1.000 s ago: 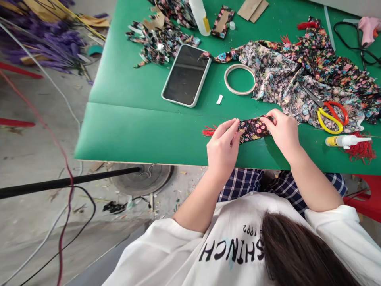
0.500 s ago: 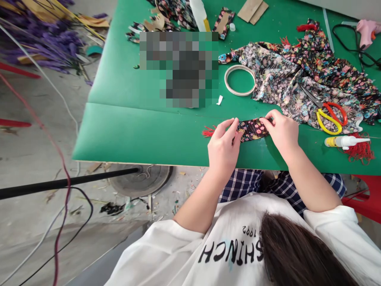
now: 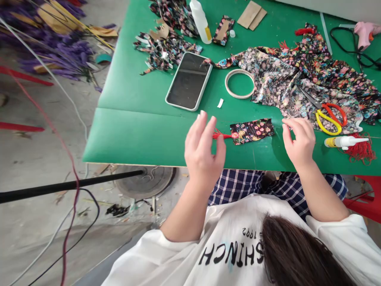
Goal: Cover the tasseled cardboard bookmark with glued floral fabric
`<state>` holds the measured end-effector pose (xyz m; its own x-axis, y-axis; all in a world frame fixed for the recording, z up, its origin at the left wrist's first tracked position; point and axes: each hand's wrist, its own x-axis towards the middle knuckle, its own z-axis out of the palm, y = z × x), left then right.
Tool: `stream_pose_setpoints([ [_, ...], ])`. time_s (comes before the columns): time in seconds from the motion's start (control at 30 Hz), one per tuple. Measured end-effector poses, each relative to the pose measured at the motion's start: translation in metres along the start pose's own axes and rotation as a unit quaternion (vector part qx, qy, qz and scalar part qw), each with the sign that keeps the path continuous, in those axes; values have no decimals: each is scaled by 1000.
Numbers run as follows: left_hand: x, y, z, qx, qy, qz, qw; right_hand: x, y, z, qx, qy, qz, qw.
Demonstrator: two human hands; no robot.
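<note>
A dark floral fabric strip (image 3: 252, 131) lies flat on the green table (image 3: 143, 139), with a red tassel (image 3: 223, 136) sticking out from its left end. My left hand (image 3: 205, 145) is raised just left of the strip, fingers apart, holding nothing; it hides part of the tassel's tip area. To the right of the strip, my right hand (image 3: 300, 141) is lifted off it with the fingers loosely curved and a gap between thumb and index finger. Nothing shows in that hand. Scissors (image 3: 327, 115) with red and yellow handles rest on floral cloth beyond my right hand.
A phone (image 3: 189, 81) and a tape roll (image 3: 239, 83) lie behind the strip. A glue bottle (image 3: 342, 141) rests by red tassel threads (image 3: 361, 151) at right. Farther back are fabric scraps (image 3: 169, 51), a white bottle (image 3: 201, 22), cardboard pieces (image 3: 252, 15) and a pink glue gun (image 3: 364, 35).
Both hands have let go of the fabric strip and moved apart, the left one leftward, the right one rightward. The strip now lies on the table with its tassel showing.
</note>
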<state>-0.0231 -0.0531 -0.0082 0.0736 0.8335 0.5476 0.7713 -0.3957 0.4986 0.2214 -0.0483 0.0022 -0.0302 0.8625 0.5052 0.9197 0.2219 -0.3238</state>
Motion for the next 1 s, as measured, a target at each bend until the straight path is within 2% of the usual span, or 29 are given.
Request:
stream_pose_setpoints([
  [0.1,0,14,12,-24,-102,35,994,-8,-1,1,-6,-23,-45,999],
  [0.2,0,24,29,-28,-205,65,976,-14,-1,4,-19,-52,-100,993],
  [0.27,-1,27,39,-17,-255,78,964,-17,0,6,-19,-70,-101,992],
  [0.33,-1,30,49,-5,-282,91,955,-20,1,7,-10,-87,-79,993],
  [0.43,0,33,56,-2,-301,102,948,-22,2,8,9,-104,-70,992],
  [0.5,4,33,54,-6,-305,105,946,-22,1,8,15,-115,-80,990],
  [0.7,12,16,24,19,-222,92,971,-15,-13,11,-6,-208,-143,968],
  [0.83,2,6,18,62,-268,119,954,-8,-22,19,-22,-280,-187,941],
  [1.0,-8,9,27,104,-308,120,938,-5,-21,25,-48,-341,-158,926],
])
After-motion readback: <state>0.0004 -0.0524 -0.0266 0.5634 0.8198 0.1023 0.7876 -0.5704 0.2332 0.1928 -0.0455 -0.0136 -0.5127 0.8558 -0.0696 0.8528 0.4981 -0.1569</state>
